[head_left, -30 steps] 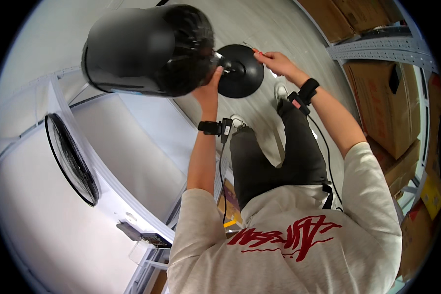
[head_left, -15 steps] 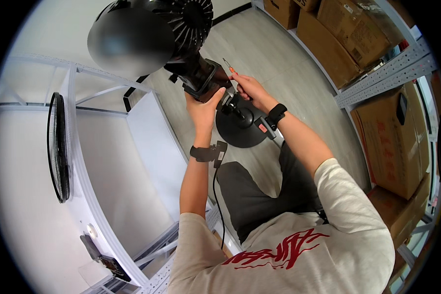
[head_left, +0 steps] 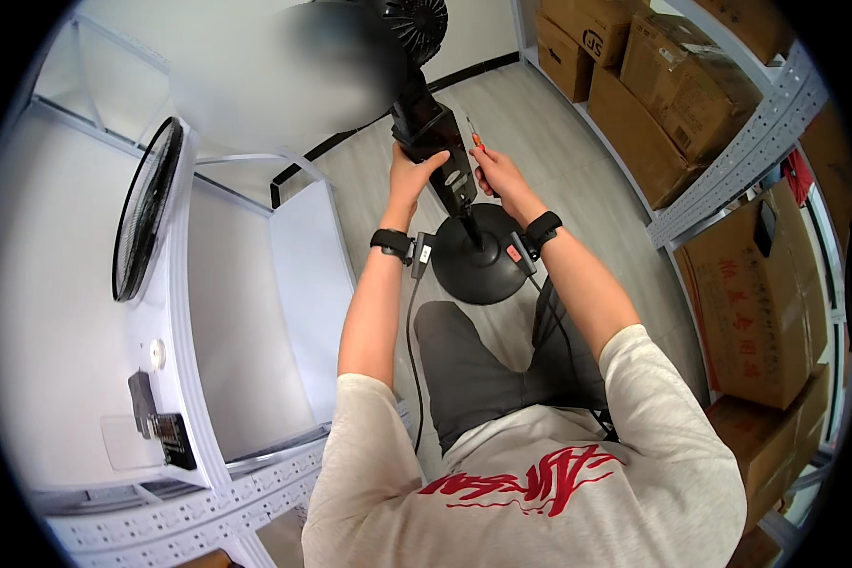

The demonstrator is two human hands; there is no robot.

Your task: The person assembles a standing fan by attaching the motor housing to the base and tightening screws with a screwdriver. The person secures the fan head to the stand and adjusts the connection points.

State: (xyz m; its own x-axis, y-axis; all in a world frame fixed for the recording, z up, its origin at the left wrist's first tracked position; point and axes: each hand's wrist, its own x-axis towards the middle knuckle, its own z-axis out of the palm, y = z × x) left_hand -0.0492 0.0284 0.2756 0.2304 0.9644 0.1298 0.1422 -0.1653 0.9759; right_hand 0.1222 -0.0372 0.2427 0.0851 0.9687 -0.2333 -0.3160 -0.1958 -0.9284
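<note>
A black pedestal fan stands in front of me, its round base [head_left: 464, 279] on the floor and its motor housing [head_left: 417, 28] at the top edge. My left hand [head_left: 412, 182] is wrapped round the black control box [head_left: 445, 150] on the fan's column, thumb across the front. My right hand [head_left: 504, 180] is closed on a screwdriver [head_left: 475, 135] with an orange-red handle, its shaft pointing up and away. That hand is just right of the box; whether it touches is unclear. A blurred dark round shape [head_left: 346, 66] covers part of the fan's upper left.
Left is a white shelf rack [head_left: 175, 312] with a round black fan grille [head_left: 150, 213], a small white round part [head_left: 157, 354] and a dark circuit board [head_left: 172, 440]. Cardboard boxes [head_left: 639, 128] fill the rack on the right. Cables [head_left: 412, 360] hang from both wristbands.
The view has shifted, and the fan's motor housing shows smaller and farther off. The control box now shows more of its front. Both hands keep their holds.
</note>
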